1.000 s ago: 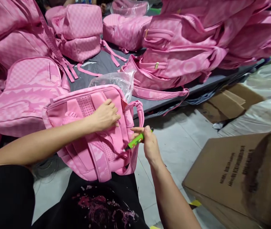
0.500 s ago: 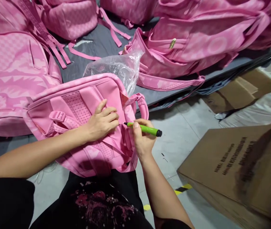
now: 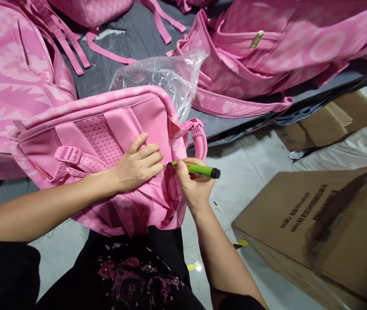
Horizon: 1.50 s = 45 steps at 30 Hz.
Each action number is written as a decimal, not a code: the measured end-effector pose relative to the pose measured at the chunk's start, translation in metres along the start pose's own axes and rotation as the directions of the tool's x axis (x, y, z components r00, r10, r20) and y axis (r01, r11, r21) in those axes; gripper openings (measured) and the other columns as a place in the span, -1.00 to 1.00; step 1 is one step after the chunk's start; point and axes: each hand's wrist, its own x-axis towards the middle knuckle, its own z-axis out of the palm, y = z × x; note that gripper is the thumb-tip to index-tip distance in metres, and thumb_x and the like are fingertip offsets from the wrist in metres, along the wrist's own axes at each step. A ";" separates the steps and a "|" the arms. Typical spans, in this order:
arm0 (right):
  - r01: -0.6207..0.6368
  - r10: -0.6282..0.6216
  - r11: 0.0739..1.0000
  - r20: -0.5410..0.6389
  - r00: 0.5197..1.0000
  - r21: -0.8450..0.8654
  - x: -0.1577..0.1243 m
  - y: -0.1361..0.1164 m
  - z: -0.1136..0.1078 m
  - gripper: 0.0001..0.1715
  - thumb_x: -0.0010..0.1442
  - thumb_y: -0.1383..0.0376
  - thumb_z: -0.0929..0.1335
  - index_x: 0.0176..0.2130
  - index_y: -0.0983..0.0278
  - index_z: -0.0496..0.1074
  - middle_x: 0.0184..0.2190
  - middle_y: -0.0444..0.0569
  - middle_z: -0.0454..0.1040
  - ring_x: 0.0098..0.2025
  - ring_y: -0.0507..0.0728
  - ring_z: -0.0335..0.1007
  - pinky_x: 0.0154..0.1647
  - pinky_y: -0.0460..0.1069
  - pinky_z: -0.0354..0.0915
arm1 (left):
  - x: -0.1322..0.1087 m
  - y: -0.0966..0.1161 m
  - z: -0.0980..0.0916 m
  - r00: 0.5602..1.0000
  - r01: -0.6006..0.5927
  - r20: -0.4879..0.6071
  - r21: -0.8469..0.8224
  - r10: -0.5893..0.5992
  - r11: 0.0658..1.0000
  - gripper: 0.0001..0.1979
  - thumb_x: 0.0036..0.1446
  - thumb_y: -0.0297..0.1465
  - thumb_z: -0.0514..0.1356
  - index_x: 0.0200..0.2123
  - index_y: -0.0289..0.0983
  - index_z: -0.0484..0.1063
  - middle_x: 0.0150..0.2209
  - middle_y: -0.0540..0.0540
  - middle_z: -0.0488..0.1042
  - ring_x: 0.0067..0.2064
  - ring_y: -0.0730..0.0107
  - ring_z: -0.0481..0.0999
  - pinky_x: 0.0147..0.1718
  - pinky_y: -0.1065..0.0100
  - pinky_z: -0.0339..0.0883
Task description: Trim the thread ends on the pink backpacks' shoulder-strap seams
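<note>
A pink backpack (image 3: 151, 116) lies tilted across my lap and the table edge, its padded back panel and straps facing up. My left hand (image 3: 140, 168) rests flat on the panel with the fingers stretched out, over a strap. In my right hand (image 3: 196, 183) is a green pen (image 3: 199, 169) with black ends, gripped between thumb and fingers. Its dark tip points left, close to my left fingertips and the bag's upper end. Whether the tip touches the fabric I cannot tell. The bag's carry loop (image 3: 199, 140) sticks out just above my right hand.
Crumpled clear plastic (image 3: 160, 75) lies behind the bag on the dark-covered table (image 3: 102, 47). Another pink backpack (image 3: 18, 94) is at the left, and more pink bags (image 3: 267, 56) lie at the back right. A large cardboard box (image 3: 300, 215) stands on the floor at the right.
The view has shifted slightly, so the bags behind sit higher in the picture. Both hands keep nearly the same places on the backpack, and the pen stays in my right hand.
</note>
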 end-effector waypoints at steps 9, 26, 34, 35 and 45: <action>0.006 -0.006 1.000 0.008 1.000 -0.003 0.003 0.002 0.002 -0.76 0.26 0.11 0.42 -0.30 0.24 0.51 -0.42 -0.10 0.55 -0.42 0.07 0.49 -0.34 0.00 0.44 | -0.001 -0.001 0.002 0.998 -0.051 -0.021 0.167 0.055 0.985 -0.65 0.45 -0.39 -0.07 -0.23 -0.14 0.50 -0.06 0.02 0.57 0.18 0.37 0.46 0.46 -0.10 -0.06; 0.041 -0.040 0.999 0.034 0.999 -0.021 0.015 -0.001 -0.002 -0.80 0.26 0.17 0.42 -0.35 0.23 0.48 -0.48 -0.10 0.54 -0.51 0.07 0.45 -0.46 -0.02 0.38 | -0.002 -0.004 0.002 0.965 -0.177 -0.070 0.542 0.254 0.822 -0.69 0.45 -0.44 -0.02 -0.19 -0.13 0.53 -0.09 0.09 0.56 0.11 0.50 0.46 0.44 0.15 0.09; 0.032 -0.033 0.999 0.062 0.998 0.018 0.017 0.001 0.002 -0.79 0.26 0.17 0.43 -0.33 0.25 0.50 -0.47 -0.09 0.55 -0.50 0.07 0.47 -0.46 -0.02 0.39 | -0.004 0.000 0.007 0.940 -0.177 -0.116 0.640 0.322 0.748 -0.70 0.44 -0.47 -0.01 -0.20 -0.15 0.52 -0.10 0.08 0.55 0.10 0.42 0.45 0.41 0.04 0.07; 0.036 -0.037 0.999 0.067 0.997 0.014 0.017 0.002 0.000 -0.79 0.26 0.17 0.43 -0.34 0.25 0.50 -0.49 -0.10 0.54 -0.51 0.06 0.46 -0.47 -0.03 0.38 | -0.003 0.001 0.006 0.941 -0.175 -0.112 0.643 0.318 0.745 -0.69 0.44 -0.47 -0.02 -0.20 -0.16 0.51 -0.10 0.07 0.55 0.10 0.41 0.45 0.40 0.04 0.08; 0.271 -0.275 0.956 0.023 0.961 0.115 0.002 -0.001 0.005 -0.53 0.34 0.23 0.39 0.22 0.13 0.42 0.10 0.04 0.57 0.02 0.20 0.60 0.10 0.17 0.51 | 0.044 0.008 -0.095 0.954 -0.289 0.255 0.643 0.158 0.709 -0.73 0.24 -0.16 0.26 -0.34 -0.25 0.47 -0.34 -0.10 0.55 -0.22 0.16 0.47 -0.05 0.05 0.32</action>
